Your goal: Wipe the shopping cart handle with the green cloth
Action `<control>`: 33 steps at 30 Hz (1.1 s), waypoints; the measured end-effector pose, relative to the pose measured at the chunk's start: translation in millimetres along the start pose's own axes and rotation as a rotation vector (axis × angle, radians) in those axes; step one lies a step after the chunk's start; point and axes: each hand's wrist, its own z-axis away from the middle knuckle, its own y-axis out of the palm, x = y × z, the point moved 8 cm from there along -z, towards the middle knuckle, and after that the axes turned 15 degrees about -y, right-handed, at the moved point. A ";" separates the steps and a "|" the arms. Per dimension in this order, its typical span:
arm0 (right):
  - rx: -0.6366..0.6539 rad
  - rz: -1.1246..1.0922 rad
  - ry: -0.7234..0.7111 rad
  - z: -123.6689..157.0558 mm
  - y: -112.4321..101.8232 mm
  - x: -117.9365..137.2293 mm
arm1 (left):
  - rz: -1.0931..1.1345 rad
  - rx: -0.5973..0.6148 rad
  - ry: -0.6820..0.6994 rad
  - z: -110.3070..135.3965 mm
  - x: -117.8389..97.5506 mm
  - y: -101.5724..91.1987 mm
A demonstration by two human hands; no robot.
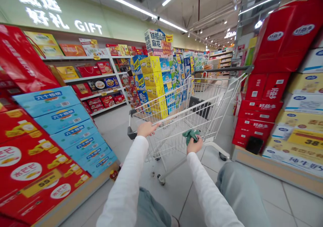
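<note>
Green cloth (191, 135) partly buried under the right hand (194, 144), its full shape out of sight. Dark object (199, 106) inside the shopping cart (174, 119) half masked by wire mesh, too obscured to identify. Small bottle-like item (114, 174) too small to tell (label unreadable). Red gift boxes (25, 166) cut off by the left edge; distant shelf labels (217, 57) too tiny to read.

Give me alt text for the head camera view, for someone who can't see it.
A person's left hand grips the rim of a white wire shopping cart, and the right hand holds a crumpled green cloth against it. Stacked red cardboard boxes and blue cardboard boxes line a supermarket aisle.
</note>
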 end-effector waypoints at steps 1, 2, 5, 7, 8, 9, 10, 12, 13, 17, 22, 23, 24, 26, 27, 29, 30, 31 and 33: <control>-0.019 0.021 0.025 0.5 -1.7 -4.6 | -0.003 -0.011 -0.002 -0.5 -0.9 0.0; 0.028 0.003 0.010 8.2 4.5 -1.6 | -0.003 -0.016 -0.002 -0.9 -1.7 0.1; 0.420 -0.208 -0.153 71.1 50.4 35.7 | 0.014 -0.016 0.010 -1.5 -3.4 0.7; 0.663 -0.330 -0.181 121.0 74.0 55.1 | 0.027 -0.014 0.027 -1.0 -3.8 0.2; 0.696 -0.353 -0.162 134.4 77.3 56.9 | 0.030 -0.013 0.033 -0.6 -3.5 0.0; 0.667 -0.348 -0.128 136.9 75.1 52.8 | 0.027 -0.013 0.036 -0.2 -3.0 -0.2; 0.567 -0.316 -0.084 128.2 66.5 42.9 | 0.021 -0.013 0.035 0.3 -2.2 -0.2; 0.253 -0.204 0.011 90.4 35.5 13.9 | -0.001 -0.017 0.031 1.1 -1.1 0.0; 0.079 -0.142 0.053 68.7 17.1 -0.7 | -0.013 -0.023 0.032 1.5 -1.2 0.1; -0.129 -0.061 0.101 10.2 -3.9 -20.5 | -0.040 -0.054 0.045 1.8 -3.9 0.6; 0.224 -0.219 -0.058 23.6 43.1 42.1 | -0.026 -0.083 0.063 -0.3 -4.8 -2.4; 0.307 -0.268 -0.110 22.7 49.5 57.0 | -0.019 -0.083 0.070 -0.7 -4.2 -3.5; 0.329 -0.287 -0.162 14.4 48.7 68.6 | -0.015 -0.081 0.075 -1.2 -3.1 -4.6; 0.219 -0.234 -0.263 -23.4 29.9 80.2 | -0.021 -0.074 0.081 -2.9 0.3 -6.5; 0.137 -0.178 -0.315 -47.3 17.0 81.7 | -0.030 -0.074 0.081 -4.1 2.6 -7.6; 0.083 -0.060 -0.397 -90.8 1.5 78.4 | -0.049 -0.080 0.072 -7.2 8.1 -10.0; 0.125 -0.006 -0.428 -106.8 0.8 74.5 | -0.055 -0.084 0.068 -8.9 10.8 -11.2; 0.205 0.042 -0.454 -117.4 4.1 69.5 | -0.059 -0.085 0.063 -10.5 13.5 -12.3; 0.418 0.102 -0.487 -124.3 16.0 57.8 | -0.062 -0.079 0.056 -13.1 18.5 -13.9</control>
